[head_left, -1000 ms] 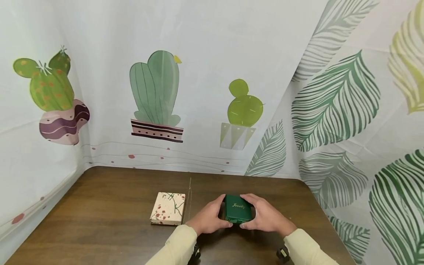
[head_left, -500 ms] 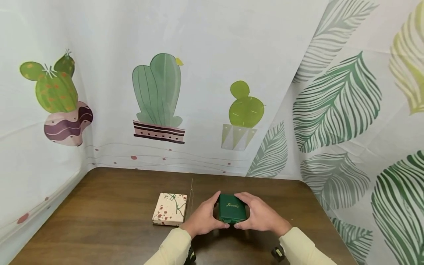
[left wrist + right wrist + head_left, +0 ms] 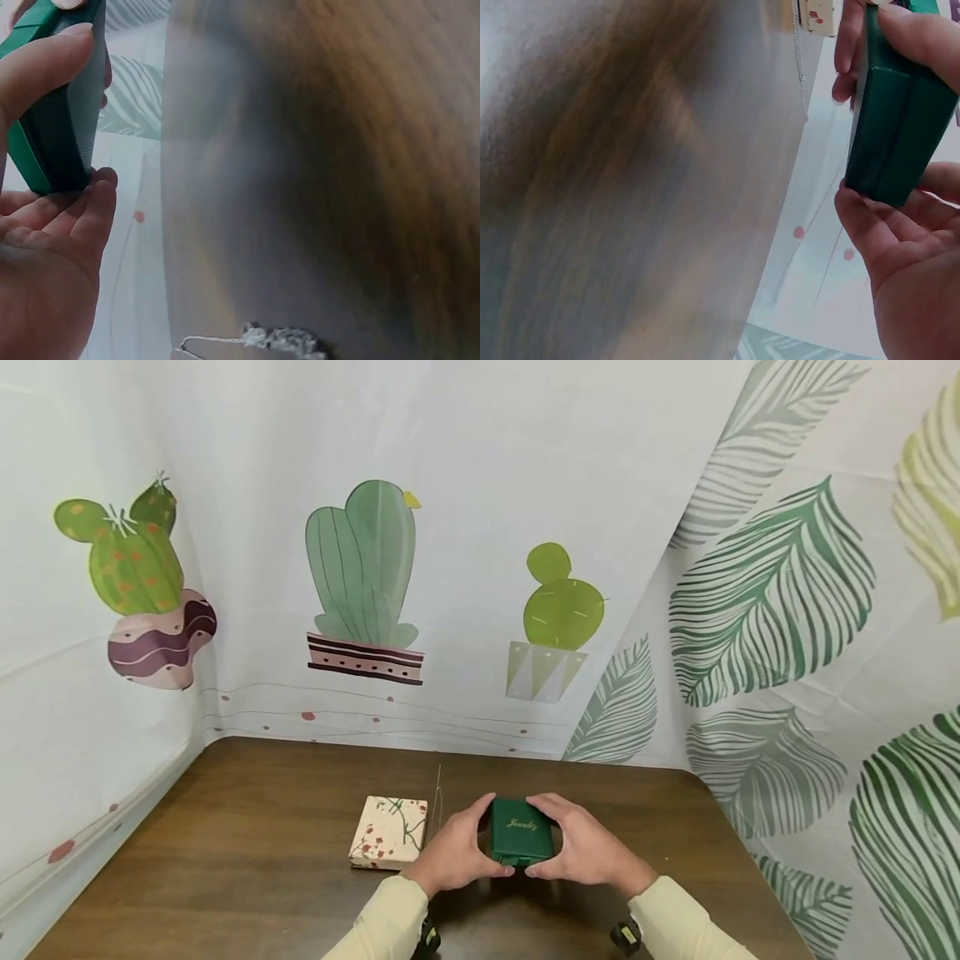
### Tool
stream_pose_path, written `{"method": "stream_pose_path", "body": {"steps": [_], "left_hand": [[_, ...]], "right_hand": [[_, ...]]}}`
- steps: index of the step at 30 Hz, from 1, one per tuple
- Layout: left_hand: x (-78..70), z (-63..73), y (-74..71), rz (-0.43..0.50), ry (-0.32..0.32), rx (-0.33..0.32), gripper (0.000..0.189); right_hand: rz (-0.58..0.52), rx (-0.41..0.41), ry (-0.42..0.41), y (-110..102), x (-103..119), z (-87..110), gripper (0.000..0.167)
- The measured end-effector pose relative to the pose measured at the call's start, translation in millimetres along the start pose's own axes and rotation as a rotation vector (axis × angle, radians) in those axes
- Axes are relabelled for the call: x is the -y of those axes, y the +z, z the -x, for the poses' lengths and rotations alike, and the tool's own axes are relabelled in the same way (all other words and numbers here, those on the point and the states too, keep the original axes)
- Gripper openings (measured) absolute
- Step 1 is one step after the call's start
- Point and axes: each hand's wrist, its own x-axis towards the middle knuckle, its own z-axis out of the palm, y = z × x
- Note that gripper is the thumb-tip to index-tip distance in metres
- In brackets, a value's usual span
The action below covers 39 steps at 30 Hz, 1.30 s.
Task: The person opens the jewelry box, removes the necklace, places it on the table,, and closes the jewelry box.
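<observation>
In the head view a green jewelry box, with gold "Jewelry" lettering on its closed lid, is held between both hands. My left hand grips its left side, the thumb at the near edge and fingers at the far edge. On the opposite side my right hand grips it the same way. Both wrist views show the box raised off the table, the left hand and right hand each holding a corner region. To the left lies a cream box with red flowers and green branches.
A silvery necklace lies beside the cream box, partly hidden by the left hand; its clustered part shows in the left wrist view. The brown wooden table ends at a printed cloth behind and at the sides.
Both hands have shifted a little to the left with the green jewelry box between them, nearer the cream box. The head view has turned slightly. The grip looks the same.
</observation>
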Motion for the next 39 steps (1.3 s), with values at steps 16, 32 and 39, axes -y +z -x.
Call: {"method": "stream_pose_path", "body": {"steps": [16, 32, 39], "left_hand": [[-4.0, 0.5, -7.8, 0.016, -0.006, 0.010, 0.109], [-3.8, 1.5, -9.8, 0.007, -0.001, 0.034, 0.107], [-3.4, 1.1, -8.5, -0.010, 0.016, 0.053, 0.105]], "right_hand": [[-0.056, -0.017, 0.031, 0.5, 3.4, 0.0, 0.090], [-0.053, 0.012, 0.023, -0.8, 6.5, -0.2, 0.088], [0.056, 0.019, 0.008, -1.4, 8.5, 1.9, 0.085]]}}
